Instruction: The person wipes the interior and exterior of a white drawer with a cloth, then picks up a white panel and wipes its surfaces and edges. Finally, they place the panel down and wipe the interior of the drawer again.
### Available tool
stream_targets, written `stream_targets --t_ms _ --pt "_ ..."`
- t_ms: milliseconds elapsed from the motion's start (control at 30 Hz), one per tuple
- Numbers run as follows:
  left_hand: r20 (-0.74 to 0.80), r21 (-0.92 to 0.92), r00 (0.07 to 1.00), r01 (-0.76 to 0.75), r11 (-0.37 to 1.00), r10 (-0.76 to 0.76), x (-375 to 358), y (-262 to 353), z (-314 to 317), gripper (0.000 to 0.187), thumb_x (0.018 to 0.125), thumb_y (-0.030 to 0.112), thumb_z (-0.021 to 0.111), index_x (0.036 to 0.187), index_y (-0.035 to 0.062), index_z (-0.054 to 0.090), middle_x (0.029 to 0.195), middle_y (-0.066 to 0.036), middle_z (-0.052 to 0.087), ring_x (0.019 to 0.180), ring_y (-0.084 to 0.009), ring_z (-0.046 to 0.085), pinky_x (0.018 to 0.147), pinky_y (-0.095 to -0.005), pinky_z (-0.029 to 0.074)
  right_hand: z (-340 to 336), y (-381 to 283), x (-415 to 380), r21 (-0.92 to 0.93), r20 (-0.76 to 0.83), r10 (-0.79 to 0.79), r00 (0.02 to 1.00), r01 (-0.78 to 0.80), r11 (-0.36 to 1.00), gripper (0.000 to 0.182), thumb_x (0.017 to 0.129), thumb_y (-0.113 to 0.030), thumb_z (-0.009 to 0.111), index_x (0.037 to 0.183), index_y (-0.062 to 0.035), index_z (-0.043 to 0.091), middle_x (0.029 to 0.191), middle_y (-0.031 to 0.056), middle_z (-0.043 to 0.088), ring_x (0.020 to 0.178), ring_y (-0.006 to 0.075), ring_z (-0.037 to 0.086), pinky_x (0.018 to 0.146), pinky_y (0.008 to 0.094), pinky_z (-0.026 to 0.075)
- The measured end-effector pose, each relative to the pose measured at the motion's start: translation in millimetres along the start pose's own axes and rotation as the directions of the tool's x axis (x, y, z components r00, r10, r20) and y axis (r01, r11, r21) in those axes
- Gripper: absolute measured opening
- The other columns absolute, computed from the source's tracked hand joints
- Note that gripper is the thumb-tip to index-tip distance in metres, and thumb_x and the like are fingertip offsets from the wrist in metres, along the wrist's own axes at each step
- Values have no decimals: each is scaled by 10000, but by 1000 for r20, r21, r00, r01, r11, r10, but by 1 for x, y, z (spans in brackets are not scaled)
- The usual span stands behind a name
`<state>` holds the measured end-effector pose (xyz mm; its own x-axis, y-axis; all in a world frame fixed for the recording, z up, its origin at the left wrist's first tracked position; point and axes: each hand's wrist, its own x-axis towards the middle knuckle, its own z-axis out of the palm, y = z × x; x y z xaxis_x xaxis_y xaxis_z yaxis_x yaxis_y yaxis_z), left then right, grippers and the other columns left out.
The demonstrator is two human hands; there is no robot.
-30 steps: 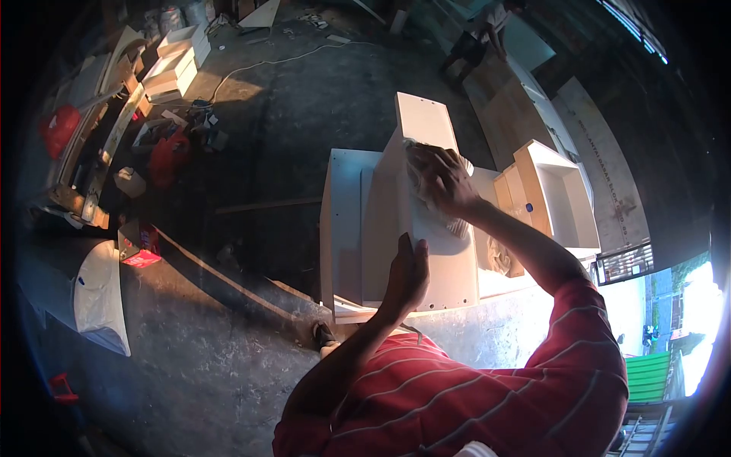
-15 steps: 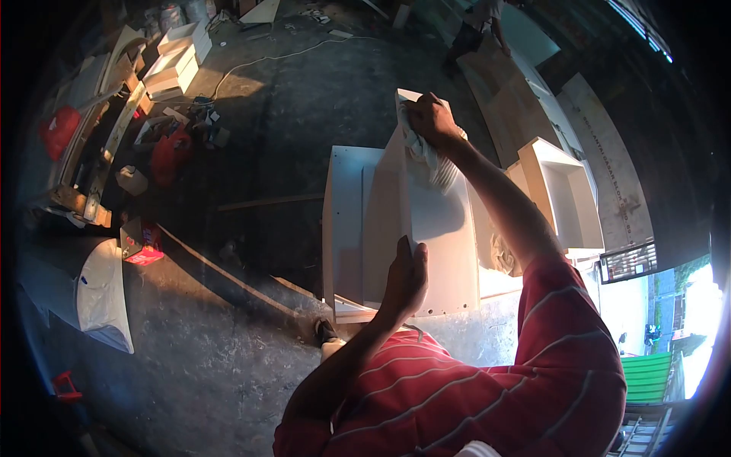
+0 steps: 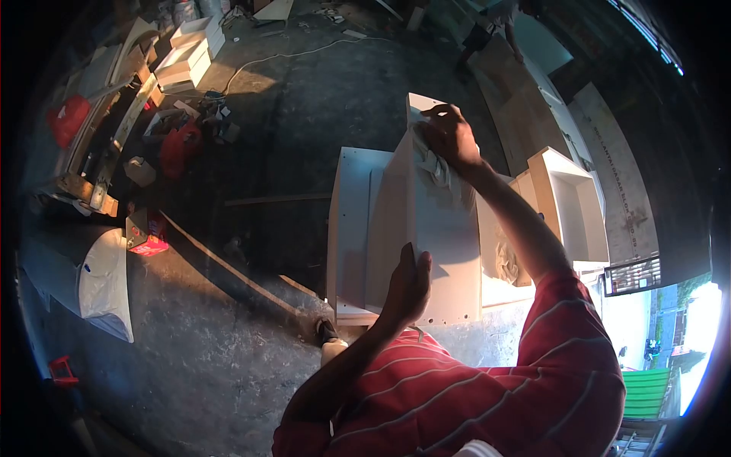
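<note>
A tall white box-like piece of furniture (image 3: 445,266) stands in front of me, with small holes along its near end. My left hand (image 3: 410,288) is closed around the near part of its upper edge, thumb on the panel face. Farther along, my right hand (image 3: 454,143) presses a crumpled pale cloth (image 3: 434,166) onto the same panel, close to the far corner. Its fingers are bent, and part of the cloth is hidden beneath them. Beside this panel on the left is another white panel with holes (image 3: 352,221), partly in shadow.
Open white drawers (image 3: 577,206) stand to the right, near another crumpled cloth (image 3: 506,259). Stacked white drawers (image 3: 183,65), a wooden bench frame (image 3: 114,152) and a red-printed carton (image 3: 146,232) are on the left. Another person (image 3: 499,30) is at the far right.
My right hand and the cloth have slid a little back from the far corner, toward me and to the right. My left hand keeps its place on the edge. The view has shifted slightly.
</note>
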<state>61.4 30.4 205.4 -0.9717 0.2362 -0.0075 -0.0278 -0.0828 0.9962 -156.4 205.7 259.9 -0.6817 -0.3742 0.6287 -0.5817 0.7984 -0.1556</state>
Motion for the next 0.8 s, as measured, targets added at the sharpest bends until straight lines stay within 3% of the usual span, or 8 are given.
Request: stream_targets --t_ms 133,200,333,367,433,500,633,800 --pt "-20 -11 999 -35 999 35 -1 -1 2 336 970 275 378 1142 -13 371 857 -279 571 774 -433 584 669 -461 447 -3 -3 1 -88 -149 -137 979 125 988 165 786 -140 635 919 -42 648 925 109 620 846 276 617 688 372 511" --pt "-21 1 999 -39 999 39 0 -6 2 346 970 284 374 1158 -7 366 858 -278 572 764 -435 583 664 -460 447 0 4 2 -32 125 -67 990 71 997 187 803 -181 643 935 -54 681 903 136 617 801 298 620 717 376 502" --pt "-35 6 997 -69 998 70 0 -6 1 354 971 289 369 1174 -1 360 851 -274 571 758 -429 584 664 -462 446 11 15 20 -145 265 33 964 6 989 172 833 -213 598 937 -109 688 836 131 603 814 303 620 707 385 494" --pt "-13 36 1000 -16 999 16 -1 -3 0 348 971 284 370 1172 1 361 852 -272 571 765 -426 585 666 -463 445 8 8 29 -152 278 162 947 -124 981 177 846 -222 571 954 -140 684 848 119 608 856 300 619 710 396 491" --pt "7 65 999 37 997 -37 0 0 0 342 970 279 372 1170 2 362 854 -269 571 772 -423 585 667 -464 444 20 22 32 -192 264 79 961 -27 981 180 840 -209 564 958 -128 673 852 130 605 836 302 620 695 397 492" --pt "-7 16 1000 29 999 -29 -1 1 0 372 981 363 349 1090 11 401 866 -181 506 757 -268 503 703 -397 400 20 16 30 -194 281 41 959 15 981 194 840 -202 558 985 -127 663 858 137 602 825 303 619 697 390 494" --pt "-15 9 998 54 999 -54 -1 0 0 384 978 376 354 1096 13 395 813 -182 513 698 -283 510 657 -407 406 18 15 21 -123 254 0 967 32 992 182 832 -205 555 943 -136 682 857 134 637 800 327 625 702 407 496" --pt "-17 23 997 75 997 -75 0 4 0 281 964 244 403 1108 3 385 831 -258 562 761 -420 576 652 -464 433 20 17 29 -113 189 86 978 -65 991 144 830 -170 580 906 -90 673 827 147 616 786 327 617 689 403 490"
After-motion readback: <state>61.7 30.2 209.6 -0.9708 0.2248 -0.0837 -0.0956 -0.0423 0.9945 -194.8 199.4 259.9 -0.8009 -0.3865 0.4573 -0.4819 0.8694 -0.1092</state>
